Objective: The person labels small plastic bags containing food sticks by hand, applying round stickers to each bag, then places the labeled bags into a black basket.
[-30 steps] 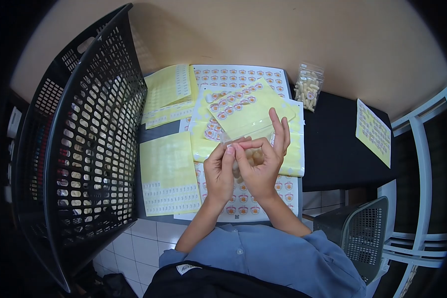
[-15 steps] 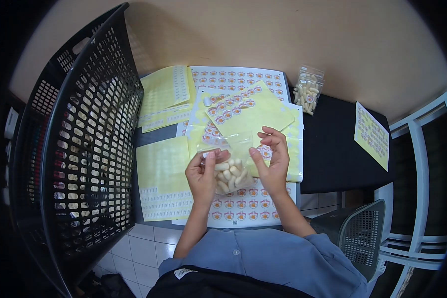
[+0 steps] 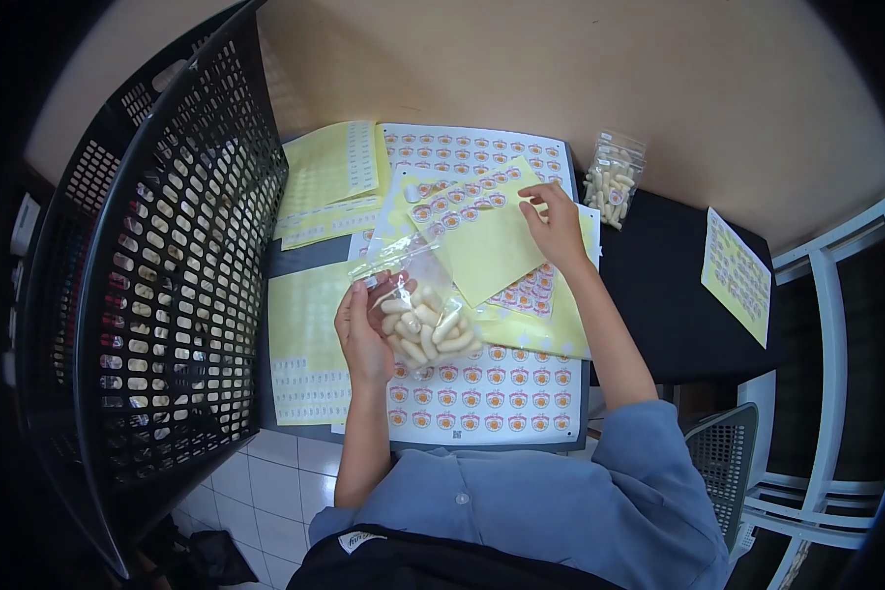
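Above the worktop (image 3: 310, 257), the left hand (image 3: 366, 339) pinches a soft, likely light capsule bag (image 3: 426, 326) near its upper corner, seemingly the surest hold, the right hand (image 3: 558, 226) half-curled over a sticker sheet (image 3: 492, 254), grip unclear

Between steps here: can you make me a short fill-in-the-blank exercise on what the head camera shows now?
1. The filled clear bag is held in the person's ____ hand.
2. The right hand is at a sticker sheet whose backing is ____.
3. Near the wall, a second bag rests on a ____ surface.
4. The person's shirt is ____.

Missing words: left; yellow; black; blue.
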`<state>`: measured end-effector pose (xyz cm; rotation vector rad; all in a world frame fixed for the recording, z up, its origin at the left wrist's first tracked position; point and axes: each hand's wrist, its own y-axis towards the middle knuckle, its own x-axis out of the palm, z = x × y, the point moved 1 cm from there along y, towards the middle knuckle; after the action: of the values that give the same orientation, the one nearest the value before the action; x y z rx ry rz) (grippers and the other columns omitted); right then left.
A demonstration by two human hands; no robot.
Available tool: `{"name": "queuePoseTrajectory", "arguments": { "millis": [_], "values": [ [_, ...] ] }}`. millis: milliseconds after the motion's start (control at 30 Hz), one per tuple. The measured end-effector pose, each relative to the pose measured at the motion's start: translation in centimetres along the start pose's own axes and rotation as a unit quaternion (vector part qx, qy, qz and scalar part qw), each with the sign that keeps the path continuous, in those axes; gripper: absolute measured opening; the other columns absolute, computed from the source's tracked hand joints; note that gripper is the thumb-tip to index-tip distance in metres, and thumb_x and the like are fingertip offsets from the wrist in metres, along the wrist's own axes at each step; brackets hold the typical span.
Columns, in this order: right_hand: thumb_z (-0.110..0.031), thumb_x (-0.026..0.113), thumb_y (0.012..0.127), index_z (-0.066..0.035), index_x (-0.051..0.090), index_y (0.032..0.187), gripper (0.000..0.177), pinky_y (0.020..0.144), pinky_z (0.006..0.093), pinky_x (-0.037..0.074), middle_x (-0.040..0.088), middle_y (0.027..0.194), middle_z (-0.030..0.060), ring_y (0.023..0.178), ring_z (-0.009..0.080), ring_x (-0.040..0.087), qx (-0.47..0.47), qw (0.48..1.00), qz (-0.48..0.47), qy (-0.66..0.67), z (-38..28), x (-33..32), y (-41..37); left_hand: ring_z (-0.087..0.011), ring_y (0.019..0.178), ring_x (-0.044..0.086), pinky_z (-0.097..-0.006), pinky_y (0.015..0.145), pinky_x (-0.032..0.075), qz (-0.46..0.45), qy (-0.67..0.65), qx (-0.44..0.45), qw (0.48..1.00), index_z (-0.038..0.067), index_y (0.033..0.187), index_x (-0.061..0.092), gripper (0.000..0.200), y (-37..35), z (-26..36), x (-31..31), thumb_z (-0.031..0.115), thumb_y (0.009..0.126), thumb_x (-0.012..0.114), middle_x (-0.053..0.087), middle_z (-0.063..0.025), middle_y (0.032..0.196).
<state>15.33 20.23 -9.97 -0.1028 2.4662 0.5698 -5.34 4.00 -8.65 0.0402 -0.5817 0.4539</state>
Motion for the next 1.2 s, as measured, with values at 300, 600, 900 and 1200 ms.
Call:
{"name": "queuePoseTrajectory", "arguments": {
  "millis": [300, 600, 900, 1200],
  "values": [
    [-0.016, 0.062, 0.068, -0.003, 0.059, 0.095, 0.029, 0.08, 0.0335, 0.042, 0.052, 0.095, 0.0122, 0.091, 0.0256, 0.051, -0.051, 0.977, -0.128, -0.165, 1.2, 1.5, 2.7, -0.0197, 0.119, 0.031, -0.0303, 0.093, 0.035, -0.11, -0.323, -0.258, 0.904, -0.002, 0.127, 0.022, 0.047, 1.1, -2.2, 0.4, 0.028, 0.09, 0.025, 0.034, -0.0129, 0.127],
    [-0.022, 0.066, 0.064, -0.005, 0.061, 0.09, 0.031, 0.076, 0.0327, 0.043, 0.054, 0.089, 0.0093, 0.087, 0.0234, 0.053, -0.038, 0.972, -0.152, -0.175, 0.7, 1.6, 2.9, -0.0249, 0.117, 0.035, -0.0336, 0.092, 0.037, -0.132, -0.324, -0.345, 0.871, -0.003, 0.124, 0.027, 0.046, 2.5, -5.4, 1.5, 0.029, 0.091, 0.022, 0.04, -0.0191, 0.12],
    [-0.018, 0.062, 0.069, -0.007, 0.064, 0.079, 0.015, 0.067, 0.0328, 0.046, 0.057, 0.08, 0.0061, 0.076, 0.0225, 0.056, -0.125, 0.97, -0.106, -0.181, 0.8, 1.9, 2.4, -0.0263, 0.11, 0.043, -0.0377, 0.088, 0.04, -0.135, -0.296, -0.342, 0.882, -0.002, 0.123, 0.03, 0.045, 2.5, -5.7, 1.3, 0.029, 0.091, 0.022, 0.044, -0.0177, 0.117],
    [-0.014, 0.057, 0.072, -0.006, 0.063, 0.074, 0.01, 0.064, 0.0344, 0.045, 0.058, 0.077, 0.0068, 0.073, 0.0241, 0.056, -0.11, 0.975, -0.109, -0.157, 1.1, 2.0, 2.7, -0.0284, 0.122, 0.025, -0.0341, 0.094, 0.035, -0.139, -0.273, -0.343, 0.888, 0.003, 0.128, 0.02, 0.044, 2.4, -5.7, 1.2, 0.025, 0.09, 0.022, 0.027, -0.0215, 0.129]
  ]
}}
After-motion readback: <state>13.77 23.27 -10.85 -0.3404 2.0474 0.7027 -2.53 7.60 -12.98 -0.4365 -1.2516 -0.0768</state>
